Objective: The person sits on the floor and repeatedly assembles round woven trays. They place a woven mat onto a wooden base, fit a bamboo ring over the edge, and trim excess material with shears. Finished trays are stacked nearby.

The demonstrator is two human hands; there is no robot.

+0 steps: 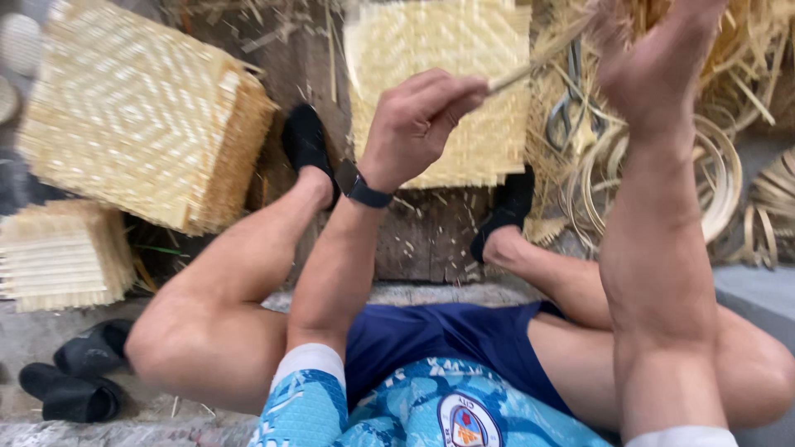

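No boxes, packs, signs or screens show here; the only label is a round red, yellow and white badge (469, 422) on the blue shirt (397, 410)

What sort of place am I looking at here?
Likely a bamboo-weaving workshop, worked seated on the floor: stacks of woven mats, coiled strip hoops and scissors among loose strips. The left hand pinches a strip.
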